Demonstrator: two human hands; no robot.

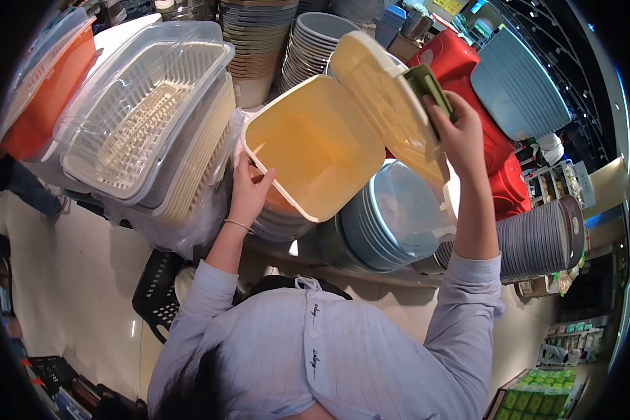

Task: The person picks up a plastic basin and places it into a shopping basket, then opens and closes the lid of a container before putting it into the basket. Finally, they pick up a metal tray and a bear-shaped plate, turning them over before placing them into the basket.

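Observation:
A cream-yellow square bin [315,150] tilts toward me, its inside bare and its lid [371,84] swung up on the far right side. At the near left corner, my left hand [248,192] is closed on the bin's rim, with the thumb along the edge. My right hand [458,129] is closed around the dark green handle [427,91] on the raised lid. Beneath the bin's right side stands a stack of light blue buckets [402,210]. Clear round containers [280,220] show under its near left corner.
To the left, stacked white drain baskets with clear tubs [147,119] rise beside orange basins [56,98]. Bucket stacks [259,42] stand behind. Red stools [500,140], blue basins [518,87] and grey stacked basins [539,238] are at right. A black basket [157,287] sits low left.

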